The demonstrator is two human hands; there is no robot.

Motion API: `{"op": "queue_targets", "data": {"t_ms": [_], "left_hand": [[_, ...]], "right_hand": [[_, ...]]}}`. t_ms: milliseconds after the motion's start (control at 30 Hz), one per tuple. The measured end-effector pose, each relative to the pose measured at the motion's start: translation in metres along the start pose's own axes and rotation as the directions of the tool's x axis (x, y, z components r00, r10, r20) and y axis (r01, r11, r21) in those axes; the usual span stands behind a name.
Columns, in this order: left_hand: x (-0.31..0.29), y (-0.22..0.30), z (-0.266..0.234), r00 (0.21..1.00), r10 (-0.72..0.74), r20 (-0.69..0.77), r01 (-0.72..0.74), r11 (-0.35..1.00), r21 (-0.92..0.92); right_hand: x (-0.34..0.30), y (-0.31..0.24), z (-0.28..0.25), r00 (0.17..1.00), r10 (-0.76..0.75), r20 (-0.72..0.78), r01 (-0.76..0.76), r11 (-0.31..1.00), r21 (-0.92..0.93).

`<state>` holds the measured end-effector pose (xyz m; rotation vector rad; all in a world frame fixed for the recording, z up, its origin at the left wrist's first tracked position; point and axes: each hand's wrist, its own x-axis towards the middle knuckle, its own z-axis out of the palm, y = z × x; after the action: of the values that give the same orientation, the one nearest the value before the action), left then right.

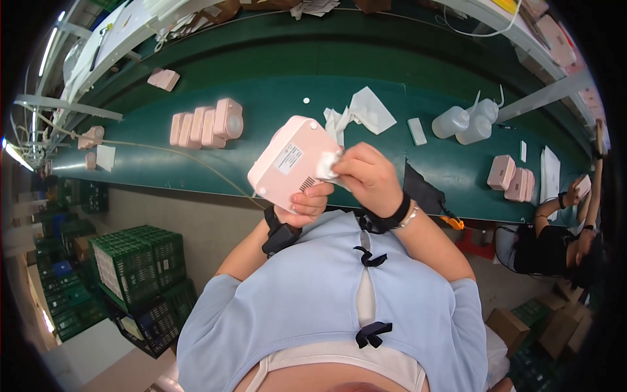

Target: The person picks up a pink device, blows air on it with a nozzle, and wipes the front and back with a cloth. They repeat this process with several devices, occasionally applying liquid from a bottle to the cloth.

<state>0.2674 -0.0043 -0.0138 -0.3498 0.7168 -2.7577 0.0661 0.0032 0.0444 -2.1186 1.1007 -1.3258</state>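
Observation:
My left hand [304,203] grips a pink square device [287,163] from below, its underside with a white label turned up toward me. My right hand [366,175] presses a small white cloth [326,166] against the device's right edge. Both wrists wear black bands. The device is held in the air just in front of my chest, above the near edge of the green conveyor belt [274,124].
A row of pink devices [208,124] stands on the belt to the left; more pink devices [511,178] lie to the right. White cloths [363,112], two white squeeze bottles [465,123] and a white block [417,130] lie beyond. Green crates [134,268] stack at lower left. Another person [562,242] works at right.

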Motion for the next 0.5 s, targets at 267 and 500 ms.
{"op": "queue_targets", "data": {"t_ms": [267, 500], "left_hand": [[0.000, -0.005, 0.021, 0.996, 0.085, 0.014, -0.086, 0.982, 0.166], [0.014, -0.016, 0.020, 0.987, 0.141, -0.075, -0.146, 0.987, -0.064]], "right_hand": [[-0.012, 0.018, -0.044, 0.879, 0.416, -0.234, -0.424, 0.905, 0.015], [0.011, -0.015, -0.014, 0.945, 0.238, -0.223, -0.191, 0.959, 0.211]]}}
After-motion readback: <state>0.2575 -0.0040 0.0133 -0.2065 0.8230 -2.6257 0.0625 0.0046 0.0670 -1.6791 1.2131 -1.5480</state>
